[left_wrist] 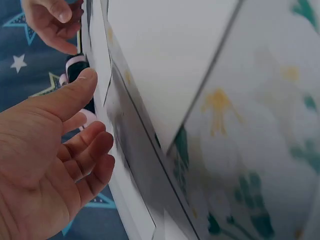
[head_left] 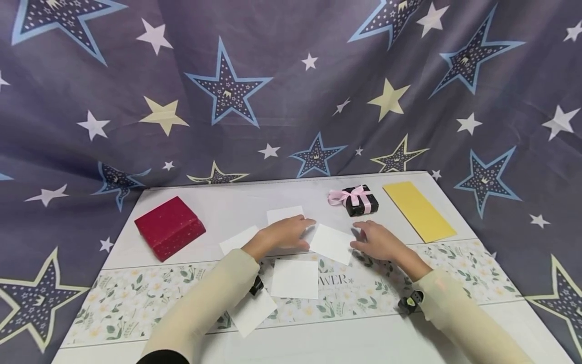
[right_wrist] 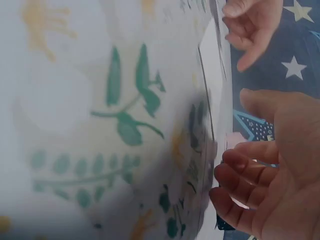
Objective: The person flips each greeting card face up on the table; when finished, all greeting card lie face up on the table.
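Several white square cards lie spread on the table, one of them between my two hands and another closer to me. My left hand hovers at the left of the card between the hands, fingers loosely bent around nothing, as the left wrist view also shows. On that card's right side is my right hand, thumb and fingers apart and holding nothing in the right wrist view. Part of a card is hidden under my left forearm.
A dark red box sits at the back left. At the back right are a small black gift box with a pink ribbon bow and a yellow rectangular sheet or envelope. A star-patterned cloth hangs behind the table.
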A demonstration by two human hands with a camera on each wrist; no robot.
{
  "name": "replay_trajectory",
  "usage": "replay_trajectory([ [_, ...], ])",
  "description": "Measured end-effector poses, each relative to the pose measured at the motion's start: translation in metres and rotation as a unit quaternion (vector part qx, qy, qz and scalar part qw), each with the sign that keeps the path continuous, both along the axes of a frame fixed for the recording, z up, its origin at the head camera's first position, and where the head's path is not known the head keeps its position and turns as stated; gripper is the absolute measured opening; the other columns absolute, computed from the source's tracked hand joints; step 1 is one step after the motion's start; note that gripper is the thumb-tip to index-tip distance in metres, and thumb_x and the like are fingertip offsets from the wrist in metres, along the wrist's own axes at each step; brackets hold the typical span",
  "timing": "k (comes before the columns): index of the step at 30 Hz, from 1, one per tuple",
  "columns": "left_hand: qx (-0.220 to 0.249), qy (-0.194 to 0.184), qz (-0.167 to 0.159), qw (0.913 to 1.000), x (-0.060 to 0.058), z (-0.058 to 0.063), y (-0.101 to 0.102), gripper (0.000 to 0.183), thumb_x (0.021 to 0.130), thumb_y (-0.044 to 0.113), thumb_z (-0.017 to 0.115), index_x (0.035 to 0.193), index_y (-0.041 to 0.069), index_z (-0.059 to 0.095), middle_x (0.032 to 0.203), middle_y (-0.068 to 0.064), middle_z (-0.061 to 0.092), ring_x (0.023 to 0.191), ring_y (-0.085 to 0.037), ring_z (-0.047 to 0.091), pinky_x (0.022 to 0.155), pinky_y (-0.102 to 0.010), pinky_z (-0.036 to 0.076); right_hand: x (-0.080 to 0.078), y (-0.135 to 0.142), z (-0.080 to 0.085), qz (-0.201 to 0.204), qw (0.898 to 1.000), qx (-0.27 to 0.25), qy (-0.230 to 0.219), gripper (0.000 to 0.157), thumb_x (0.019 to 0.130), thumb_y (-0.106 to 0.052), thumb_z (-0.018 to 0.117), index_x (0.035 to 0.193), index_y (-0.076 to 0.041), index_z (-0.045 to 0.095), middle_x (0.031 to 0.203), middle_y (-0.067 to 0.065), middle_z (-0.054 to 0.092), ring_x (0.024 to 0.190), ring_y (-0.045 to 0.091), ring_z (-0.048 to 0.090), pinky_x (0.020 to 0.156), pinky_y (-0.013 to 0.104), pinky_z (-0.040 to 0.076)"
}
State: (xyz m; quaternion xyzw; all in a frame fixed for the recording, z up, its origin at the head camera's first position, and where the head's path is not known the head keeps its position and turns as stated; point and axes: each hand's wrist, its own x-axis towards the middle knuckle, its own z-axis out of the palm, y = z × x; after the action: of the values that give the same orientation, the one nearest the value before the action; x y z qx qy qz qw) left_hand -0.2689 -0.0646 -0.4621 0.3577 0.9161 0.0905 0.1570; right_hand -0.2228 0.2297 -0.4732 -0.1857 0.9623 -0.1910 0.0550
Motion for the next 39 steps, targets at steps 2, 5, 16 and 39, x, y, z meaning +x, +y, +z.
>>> replay_trajectory([
  [2,0.001,-0.007,-0.004,1.0000,-0.002,-0.001,0.005,0.078,0.095,0.040,0.072,0.158,0.012,0.036,0.145,-0.011,0.056,0.127,-0.023,0.058,0.109,-0.038,0.047,0.001,-0.001,-0.001,0.003,1.000,0.001,-0.006,0.065,0.091,-0.033,0.073,0.141,0.005,0.054,0.095,0.007,0.062,0.081,0.016,0.054,0.075,0.037,0.049],
  [5,-0.007,-0.011,-0.005,0.9999,-0.006,-0.002,0.010,0.078,0.095,0.040,0.072,0.159,0.014,0.035,0.136,-0.008,0.061,0.120,-0.020,0.060,0.106,-0.037,0.048,0.002,-0.004,-0.002,0.005,1.000,0.011,-0.010,0.066,0.089,-0.036,0.076,0.139,0.003,0.056,0.095,0.006,0.061,0.080,0.016,0.053,0.072,0.035,0.047],
  [16,-0.020,-0.041,0.016,0.9988,-0.016,-0.006,0.024,0.081,0.092,0.038,0.076,0.159,0.017,0.036,0.124,-0.008,0.065,0.118,-0.021,0.060,0.110,-0.037,0.045,0.008,-0.010,-0.010,-0.015,0.998,0.056,0.009,0.073,0.080,-0.043,0.085,0.135,0.000,0.060,0.100,0.007,0.062,0.081,0.015,0.056,0.071,0.036,0.050],
  [39,-0.019,-0.027,0.051,0.9982,-0.016,-0.005,0.033,0.081,0.085,0.039,0.083,0.151,0.016,0.042,0.140,-0.008,0.058,0.127,-0.023,0.058,0.107,-0.039,0.047,0.000,-0.011,-0.014,-0.055,0.997,0.022,-0.042,0.080,0.076,-0.041,0.089,0.135,0.003,0.056,0.115,0.017,0.060,0.093,0.023,0.056,0.088,0.045,0.052],
])
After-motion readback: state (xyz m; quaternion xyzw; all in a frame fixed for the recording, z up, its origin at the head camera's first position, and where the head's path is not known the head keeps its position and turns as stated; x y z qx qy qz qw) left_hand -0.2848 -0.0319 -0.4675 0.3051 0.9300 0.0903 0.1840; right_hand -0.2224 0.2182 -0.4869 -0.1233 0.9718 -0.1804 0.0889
